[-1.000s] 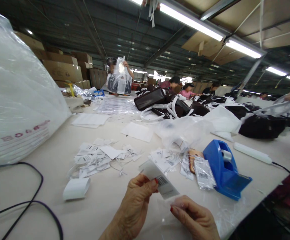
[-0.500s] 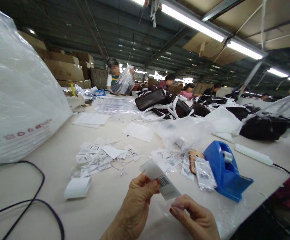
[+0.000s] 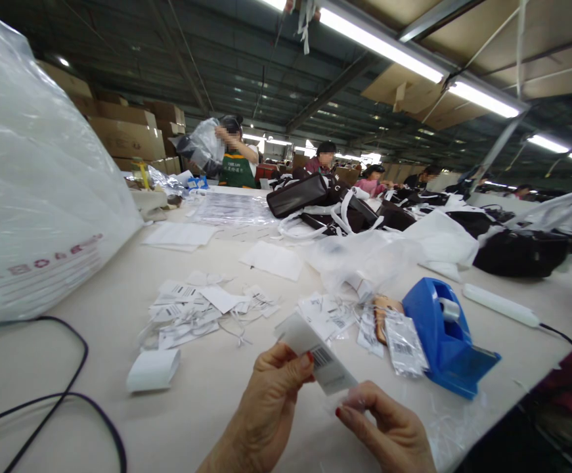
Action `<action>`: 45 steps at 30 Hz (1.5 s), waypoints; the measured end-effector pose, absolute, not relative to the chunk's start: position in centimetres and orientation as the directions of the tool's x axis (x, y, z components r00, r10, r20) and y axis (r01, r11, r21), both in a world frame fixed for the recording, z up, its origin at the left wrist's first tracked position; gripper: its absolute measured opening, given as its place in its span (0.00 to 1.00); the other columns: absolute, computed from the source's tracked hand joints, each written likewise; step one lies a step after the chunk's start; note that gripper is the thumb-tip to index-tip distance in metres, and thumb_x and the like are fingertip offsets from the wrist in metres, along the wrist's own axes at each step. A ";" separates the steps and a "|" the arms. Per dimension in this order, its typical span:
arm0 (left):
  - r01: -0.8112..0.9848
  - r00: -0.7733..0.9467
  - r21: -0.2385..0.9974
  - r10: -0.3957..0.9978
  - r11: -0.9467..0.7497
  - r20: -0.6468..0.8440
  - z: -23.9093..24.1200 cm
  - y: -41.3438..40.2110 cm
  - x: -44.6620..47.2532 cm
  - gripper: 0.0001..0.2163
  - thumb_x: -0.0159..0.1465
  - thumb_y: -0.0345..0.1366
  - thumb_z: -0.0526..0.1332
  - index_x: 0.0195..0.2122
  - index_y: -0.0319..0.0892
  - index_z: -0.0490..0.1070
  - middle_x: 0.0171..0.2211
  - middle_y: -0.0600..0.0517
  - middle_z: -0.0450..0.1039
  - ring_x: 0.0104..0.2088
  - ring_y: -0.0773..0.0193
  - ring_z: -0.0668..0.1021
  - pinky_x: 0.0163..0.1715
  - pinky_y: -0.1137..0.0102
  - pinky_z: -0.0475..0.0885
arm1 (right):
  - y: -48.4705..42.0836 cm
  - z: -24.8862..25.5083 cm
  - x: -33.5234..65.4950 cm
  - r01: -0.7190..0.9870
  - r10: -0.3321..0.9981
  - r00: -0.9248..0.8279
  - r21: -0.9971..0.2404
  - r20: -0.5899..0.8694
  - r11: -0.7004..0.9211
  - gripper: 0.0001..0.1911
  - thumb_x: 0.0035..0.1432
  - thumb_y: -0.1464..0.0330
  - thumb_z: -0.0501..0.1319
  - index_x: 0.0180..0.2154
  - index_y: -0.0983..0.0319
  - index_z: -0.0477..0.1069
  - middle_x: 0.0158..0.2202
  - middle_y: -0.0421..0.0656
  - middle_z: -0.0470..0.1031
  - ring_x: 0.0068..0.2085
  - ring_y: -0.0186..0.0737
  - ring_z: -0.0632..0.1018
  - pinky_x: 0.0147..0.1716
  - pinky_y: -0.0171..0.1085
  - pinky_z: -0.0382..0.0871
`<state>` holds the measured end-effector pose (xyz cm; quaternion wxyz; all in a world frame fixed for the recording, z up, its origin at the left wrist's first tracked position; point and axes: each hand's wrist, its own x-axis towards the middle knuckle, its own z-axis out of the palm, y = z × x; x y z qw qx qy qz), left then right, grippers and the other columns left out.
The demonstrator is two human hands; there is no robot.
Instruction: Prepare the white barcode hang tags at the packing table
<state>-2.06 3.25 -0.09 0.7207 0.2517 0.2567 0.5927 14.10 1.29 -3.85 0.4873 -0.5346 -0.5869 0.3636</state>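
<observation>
A white barcode tag [image 3: 326, 369] is pinched between the thumb and fingers of my left hand [image 3: 273, 401], tilted down to the right over the table. At its lower right end, my right hand [image 3: 389, 424] has thumb and forefinger closed on what looks like a piece of clear plastic [image 3: 341, 399], mostly hidden by the fingers. Beyond my hands lie a loose pile of white tags with strings [image 3: 187, 309] and a second pile of tags [image 3: 328, 312]. A blue tape dispenser [image 3: 446, 341] stands to the right, beside plastic-wrapped barcode tags [image 3: 404, 343] and a brown tag [image 3: 383, 315].
A curled white label strip [image 3: 154, 370] and a black cable [image 3: 81, 355] lie at left, below a big plastic bag [image 3: 44, 177]. Black handbags [image 3: 298, 196] are heaped at the back. A white bar with a cord [image 3: 500, 304] lies at right. Co-workers stand beyond.
My hands and the tag have barely moved. Across the table, a co-worker has swung a plastic-bagged item over to the left. At the right edge, another person's hand has shifted slightly.
</observation>
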 end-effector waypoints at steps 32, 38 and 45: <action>-0.724 0.076 0.653 0.967 0.221 -0.242 0.1 3.8 -2.2 0.06 0.44 0.30 0.70 0.24 0.38 0.76 0.24 0.53 0.75 0.22 0.74 0.72 0.18 0.81 0.66 | 1.3 -3.9 14.3 0.205 0.996 0.066 -0.977 0.064 0.049 0.13 0.43 0.58 0.66 0.19 0.60 0.71 0.21 0.37 0.68 0.27 0.37 0.69 0.28 0.32 0.62; -0.749 0.095 0.619 0.963 0.235 -0.251 0.4 3.7 -2.0 0.06 0.43 0.30 0.71 0.22 0.37 0.76 0.22 0.52 0.77 0.21 0.72 0.75 0.21 0.80 0.71 | 1.3 -3.8 14.3 0.214 0.994 0.075 -0.975 0.083 0.065 0.13 0.43 0.58 0.65 0.19 0.60 0.70 0.21 0.37 0.68 0.27 0.38 0.69 0.28 0.33 0.61; -0.769 0.134 0.592 0.966 0.243 -0.222 0.6 3.6 -2.0 0.06 0.44 0.29 0.70 0.24 0.37 0.76 0.23 0.52 0.77 0.22 0.71 0.75 0.22 0.80 0.72 | 1.3 -4.0 14.4 0.230 0.994 0.058 -0.970 0.090 0.074 0.12 0.44 0.58 0.64 0.20 0.60 0.71 0.21 0.37 0.68 0.27 0.38 0.68 0.29 0.33 0.61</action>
